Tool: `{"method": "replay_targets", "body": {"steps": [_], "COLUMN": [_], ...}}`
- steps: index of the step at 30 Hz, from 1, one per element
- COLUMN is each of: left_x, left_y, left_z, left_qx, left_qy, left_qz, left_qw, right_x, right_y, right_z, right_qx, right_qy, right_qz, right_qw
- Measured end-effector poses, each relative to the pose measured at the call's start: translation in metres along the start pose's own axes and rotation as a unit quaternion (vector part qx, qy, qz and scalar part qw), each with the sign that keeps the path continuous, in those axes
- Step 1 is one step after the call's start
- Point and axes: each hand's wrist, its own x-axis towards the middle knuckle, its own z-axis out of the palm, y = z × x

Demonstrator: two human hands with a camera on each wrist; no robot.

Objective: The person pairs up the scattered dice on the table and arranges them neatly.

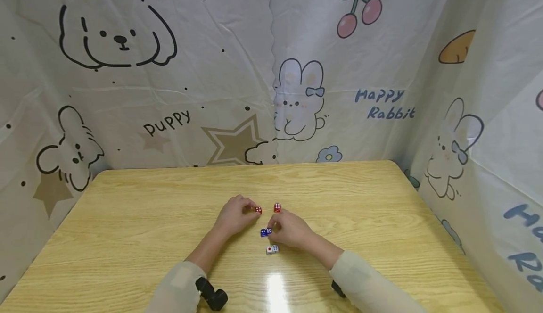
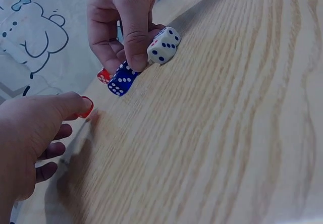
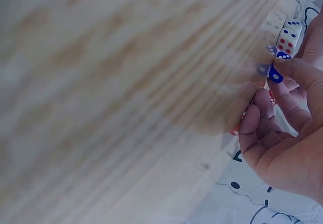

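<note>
My left hand point(image 1: 234, 218) pinches a red die point(image 1: 258, 210) between thumb and finger, low over the wooden table. In the left wrist view the thumb covers much of this red die point(image 2: 88, 106), and the other fingers curl loosely beneath. My right hand point(image 1: 293, 230) holds a blue die point(image 1: 269, 231) by thumb and fingertips, against a second blue die point(image 1: 263, 233) on its left. Just beyond the right hand sits another red die point(image 1: 277, 207). Closer to me, two white dice point(image 1: 269, 250) lie side by side.
The light wooden table point(image 1: 148, 218) carries the dice near its middle. Behind it and along the sides hangs a pale printed curtain point(image 1: 237, 82) with cartoon animals. A black wrist device point(image 1: 212, 295) sits by the left sleeve.
</note>
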Motion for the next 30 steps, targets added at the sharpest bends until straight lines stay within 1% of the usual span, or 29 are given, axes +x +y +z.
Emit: {"method": "replay_targets", "body": {"steps": [5, 10, 16, 23, 30], "left_x": [-0.003, -0.005, -0.008, -0.013, -0.016], "left_y": [-0.002, -0.002, 0.0, 0.003, 0.003], "left_z": [-0.001, -0.001, -0.002, -0.004, -0.003], "left_qx": [0.002, -0.003, 0.0, -0.003, -0.009], "left_qy": [0.0, -0.001, 0.001, -0.003, -0.004], "left_qz": [0.013, 0.014, 0.025, 0.024, 0.03], "left_qw": [0.9999, 0.9999, 0.9997, 0.9997, 0.9995], "right_x": [0.0, 0.0, 0.0, -0.001, -0.002], "right_y": [0.0, 0.001, 0.0, -0.002, -0.003], "right_z": [0.0, 0.0, -0.001, -0.003, -0.003], "right_qx": [0.004, 0.003, 0.005, 0.009, 0.012], "right_qy": [0.0, 0.003, 0.001, -0.001, -0.001], "right_qz": [-0.001, -0.005, 0.0, 0.006, 0.008], "right_qw": [1.0, 1.0, 1.0, 0.9999, 0.9999]}}
